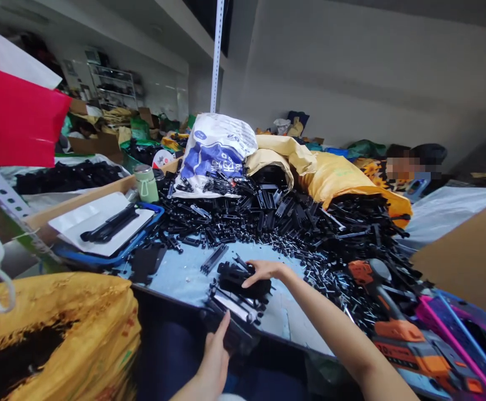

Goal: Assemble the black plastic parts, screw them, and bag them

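My left hand [215,353] is at the table's front edge, index finger pointing up. Its other fingers are curled against a blurred dark plastic part [237,334], partly hidden. Over a small heap near the edge, my right hand [263,271] has its thumb and fingers around black plastic parts [257,289]. The fingertips are partly hidden there. Between the hands lie long slotted parts [230,305], one with a pale shiny face. Just behind the heap, a pair of narrow black strips [214,259] rests on the blue tabletop [188,273].
A large pile of black parts [276,214] and loose screws [326,278] spreads across the back and right. An orange cordless drill [393,328] lies at right. The blue tray [121,256] holds paper and black pieces, near a green bottle [146,186]. A yellow sack [101,312] stands front left.
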{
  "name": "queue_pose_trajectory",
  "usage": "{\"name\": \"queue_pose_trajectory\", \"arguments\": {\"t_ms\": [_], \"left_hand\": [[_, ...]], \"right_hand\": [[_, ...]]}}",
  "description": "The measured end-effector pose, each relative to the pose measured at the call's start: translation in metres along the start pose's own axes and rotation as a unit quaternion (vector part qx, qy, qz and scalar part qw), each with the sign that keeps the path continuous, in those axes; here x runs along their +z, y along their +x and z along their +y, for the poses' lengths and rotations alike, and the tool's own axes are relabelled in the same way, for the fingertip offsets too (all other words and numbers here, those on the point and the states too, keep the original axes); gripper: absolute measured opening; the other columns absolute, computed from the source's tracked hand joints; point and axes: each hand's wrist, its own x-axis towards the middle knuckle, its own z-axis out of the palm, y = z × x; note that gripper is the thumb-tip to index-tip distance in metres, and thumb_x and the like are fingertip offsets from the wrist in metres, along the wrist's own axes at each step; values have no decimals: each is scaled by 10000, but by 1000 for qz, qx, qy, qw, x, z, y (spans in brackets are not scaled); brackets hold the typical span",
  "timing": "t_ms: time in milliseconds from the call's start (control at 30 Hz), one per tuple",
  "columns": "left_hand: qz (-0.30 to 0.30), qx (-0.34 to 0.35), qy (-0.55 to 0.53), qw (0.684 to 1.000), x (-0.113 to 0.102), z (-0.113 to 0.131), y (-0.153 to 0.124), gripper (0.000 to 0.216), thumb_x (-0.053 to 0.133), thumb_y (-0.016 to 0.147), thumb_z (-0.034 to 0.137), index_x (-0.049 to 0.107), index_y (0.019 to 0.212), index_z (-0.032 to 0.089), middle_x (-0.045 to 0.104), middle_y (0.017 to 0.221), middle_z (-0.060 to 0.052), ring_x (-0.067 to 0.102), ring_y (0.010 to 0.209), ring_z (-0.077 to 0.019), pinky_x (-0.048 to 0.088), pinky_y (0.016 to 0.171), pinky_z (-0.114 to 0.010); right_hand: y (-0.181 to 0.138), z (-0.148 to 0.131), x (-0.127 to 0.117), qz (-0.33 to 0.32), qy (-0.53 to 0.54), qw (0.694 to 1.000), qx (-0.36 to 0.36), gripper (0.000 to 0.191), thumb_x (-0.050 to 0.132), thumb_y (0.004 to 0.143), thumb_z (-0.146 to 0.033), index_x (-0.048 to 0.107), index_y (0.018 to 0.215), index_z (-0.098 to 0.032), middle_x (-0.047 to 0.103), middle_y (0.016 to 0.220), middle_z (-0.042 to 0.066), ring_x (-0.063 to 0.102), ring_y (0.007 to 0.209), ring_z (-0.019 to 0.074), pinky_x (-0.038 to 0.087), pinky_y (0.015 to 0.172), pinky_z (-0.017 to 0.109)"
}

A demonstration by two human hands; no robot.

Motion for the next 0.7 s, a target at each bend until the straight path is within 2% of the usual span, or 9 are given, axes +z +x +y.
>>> {"name": "queue_pose_trajectory", "arguments": {"t_ms": [100,233,333,400,467,600,700], "left_hand": [[36,27,-55,998,2,-5,-8,434,689,663,369,521,1010,169,633,951,-73,616,884,-199,477,825,-340],[-19,44,-88,995,15,0,-26,415,701,659,331,536,1005,173,650,936,-68,623,887,-197,486,823,-333],[-30,61,-106,992,25,5,-36,411,696,664,345,543,1009,181,653,944,-65,620,901,-187,486,828,-311],[-20,65,-116,991,28,7,-38,439,701,656,353,537,1027,186,649,971,-66,619,907,-186,487,829,-307],[-8,62,-130,990,29,7,-38,463,705,647,366,529,1035,185,640,1008,-73,618,914,-188,490,829,-306],[-22,73,-155,985,30,4,-41,479,697,650,387,523,1048,185,622,1065,-88,607,948,-189,485,841,-294],[-28,103,-144,984,27,14,-49,479,673,671,408,526,1072,192,610,1098,-87,600,963,-191,486,840,-294]], "right_hand": [[-10,-3,18,-3,66,998,-6,929,723,496,-569,372,1258,-170,504,1159,99,477,1035,239,386,872,328],[-17,-12,25,-48,130,990,-23,819,731,518,-530,427,1193,-179,547,1066,66,501,985,236,403,842,345],[-22,-20,24,-106,206,972,-19,797,697,568,-517,414,1238,-192,487,1209,79,465,1090,246,365,924,355],[-25,-26,23,-103,216,971,5,830,714,560,-481,399,1274,-198,388,1327,77,373,1196,249,287,1004,346],[-28,-29,24,-94,221,970,33,885,743,537,-438,370,1304,-206,360,1355,69,341,1226,249,250,1033,343],[-36,-30,31,-151,305,940,36,862,728,559,-421,347,1313,-248,465,1276,53,462,1135,251,369,953,372],[-44,-41,39,-148,348,926,12,833,726,549,-392,367,1291,-271,500,1240,42,504,1085,248,422,893,367]]}}
